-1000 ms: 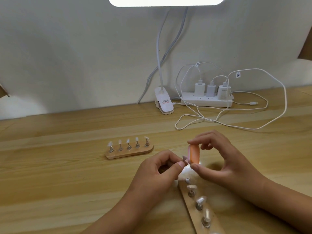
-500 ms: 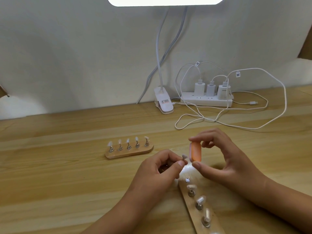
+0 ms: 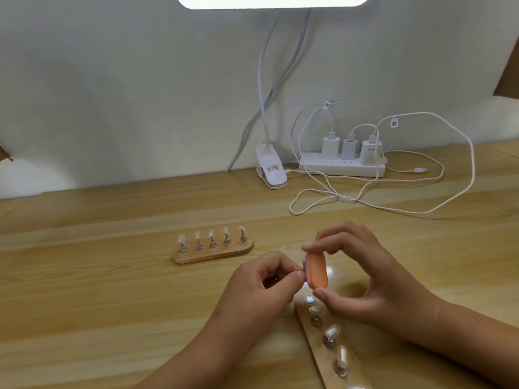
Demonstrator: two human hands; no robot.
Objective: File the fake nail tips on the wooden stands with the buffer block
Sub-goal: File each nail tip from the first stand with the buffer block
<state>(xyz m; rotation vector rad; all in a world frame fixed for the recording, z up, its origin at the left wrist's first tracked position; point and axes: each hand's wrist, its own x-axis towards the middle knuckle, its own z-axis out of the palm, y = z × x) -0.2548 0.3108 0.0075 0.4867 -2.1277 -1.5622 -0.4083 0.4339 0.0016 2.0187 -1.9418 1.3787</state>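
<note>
- A wooden near stand [image 3: 323, 360] lies on the bench [image 3: 84, 304], right of centre. It slants from the bottom edge of the view up toward the hands.
- Three nail tips [image 3: 332, 331] sit on metal holders along this stand. The end holder [image 3: 309, 299], closest to the hands, shows only a shiny round top.
- The right forearm crosses over the right side of the near stand.
- The left hand [image 3: 261, 290] hovers just beyond the stand's far end. Its fingers are curled, and its thumb and forefinger pinch a small greyish loose tip [image 3: 304, 265], which is too small to make out in detail.
- The right hand [image 3: 373, 282] grips an orange block [image 3: 316, 272] by its ends and holds it upright, forefinger on top and thumb underneath. The other fingers curl behind it.
- The left face of the block touches the loose tip.
- Further back and to the left, well apart from the hands, a far stand [image 3: 213, 255] lies flat on the bench. It carries five tips [image 3: 212, 237] upright in a row.
- At the back of the bench is a white lamp clip [image 3: 271, 171] with a bendy neck rising from it.
- Just to its right is a white power strip [image 3: 341, 167] with three chargers [image 3: 348, 147] plugged in. White cables [image 3: 323, 197] loop over the bench.
- The bright lamp head [image 3: 273, 1] runs along the top edge, in front of a pale wall [image 3: 112, 94].
</note>
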